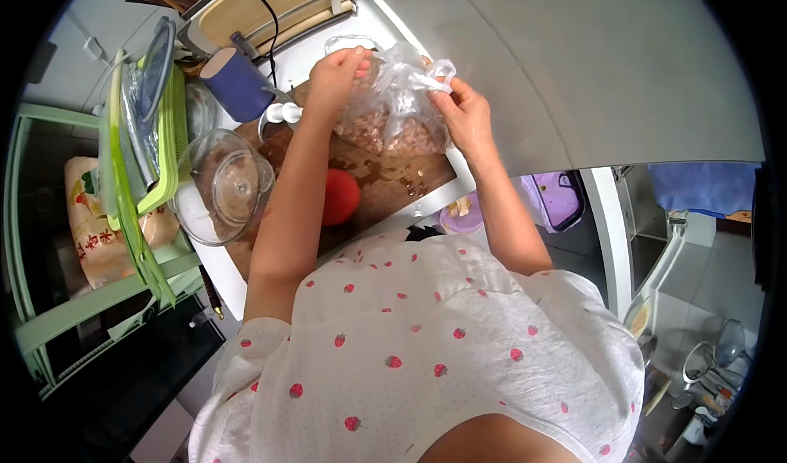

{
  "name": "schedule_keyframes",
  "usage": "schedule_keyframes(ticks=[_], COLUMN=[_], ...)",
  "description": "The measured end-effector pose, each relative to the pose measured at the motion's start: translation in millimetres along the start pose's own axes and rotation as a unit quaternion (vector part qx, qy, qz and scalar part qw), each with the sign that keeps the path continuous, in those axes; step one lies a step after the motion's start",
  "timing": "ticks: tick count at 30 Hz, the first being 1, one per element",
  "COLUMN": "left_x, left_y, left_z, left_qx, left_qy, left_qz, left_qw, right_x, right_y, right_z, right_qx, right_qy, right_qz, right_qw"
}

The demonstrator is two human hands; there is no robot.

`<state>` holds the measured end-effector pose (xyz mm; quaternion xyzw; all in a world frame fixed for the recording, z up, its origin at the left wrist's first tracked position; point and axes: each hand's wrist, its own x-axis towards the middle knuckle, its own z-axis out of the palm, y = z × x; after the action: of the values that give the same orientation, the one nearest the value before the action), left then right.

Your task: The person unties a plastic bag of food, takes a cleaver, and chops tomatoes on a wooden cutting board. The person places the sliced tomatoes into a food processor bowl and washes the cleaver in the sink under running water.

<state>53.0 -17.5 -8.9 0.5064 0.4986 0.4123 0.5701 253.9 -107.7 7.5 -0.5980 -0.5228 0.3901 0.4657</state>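
Note:
A clear plastic bag (398, 127) with pinkish-brown, chopped-looking contents rests on the wet brown board (385, 172). My right hand (466, 114) pinches the bag's gathered, twisted top at its right side. At the bag's upper left is my left hand (338, 73), its fingers curled together near the plastic; whatever they hold, if anything, is too small to make out. A red round object (338, 197) lies beside my left forearm. White round handles (284, 113) show just left of that forearm.
Left of the board stand a glass lidded bowl (234, 186), a blue cylinder (236, 84) and a green rack (170, 139). A wooden cutting board (275, 12) leans at the back. The grey cabinet surface (623, 69) borders the right side, with a purple container (553, 200) below.

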Motion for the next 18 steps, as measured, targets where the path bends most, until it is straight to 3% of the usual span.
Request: schedule_keyframes(ticks=[1,3,5,7,8,9,11,12,14,15,17,18], left_x=[3.4,5.6,5.9,8.1,11.4,18.6,33.0,33.9,37.1,33.1,24.4,34.0], left_y=[-5.9,-6.7,5.6,15.8,19.5,14.5,-1.1,3.5,13.0,26.6,57.1,56.5], left_z=[-1.9,-3.0,-2.6,7.7,14.4,20.0,31.2,36.8,48.7,53.6,60.6,52.1], left_qx=[0.042,0.085,0.305,0.293,0.280,0.278,0.078,0.078,-0.121,-0.121,-0.402,-0.470], left_qy=[0.012,0.023,0.078,0.066,0.056,0.058,0.050,0.049,-0.007,-0.009,0.054,-0.001], left_qz=[0.001,0.002,-0.098,-0.097,-0.094,-0.093,-0.001,0.000,0.052,0.051,-0.015,-0.025], left_qw=[0.999,0.996,0.944,0.949,0.954,0.954,0.996,0.996,0.991,0.991,0.914,0.882], right_x=[1.1,-0.6,0.7,1.3,2.0,2.6,3.7,6.2,9.3,10.8,17.2,19.2], right_y=[-1.8,-6.5,-12.5,-18.9,-24.4,-30.9,-35.1,-35.5,-37.4,-41.5,-47.5,-48.5], right_z=[-2.2,-5.2,-7.7,-8.2,-6.9,-4.1,1.0,2.6,5.2,6.6,4.0,2.7], right_qx=[-0.057,-0.008,0.041,0.179,0.179,0.261,0.342,0.357,0.371,0.412,0.451,0.483], right_qy=[0.022,0.050,0.078,0.020,0.019,-0.016,-0.051,-0.071,-0.088,-0.074,-0.058,-0.036], right_qz=[0.003,-0.015,-0.034,-0.094,-0.096,-0.085,-0.073,-0.083,-0.093,-0.094,-0.098,-0.070], right_qw=[0.998,0.999,0.995,0.979,0.979,0.961,0.936,0.928,0.920,0.903,0.885,0.872])
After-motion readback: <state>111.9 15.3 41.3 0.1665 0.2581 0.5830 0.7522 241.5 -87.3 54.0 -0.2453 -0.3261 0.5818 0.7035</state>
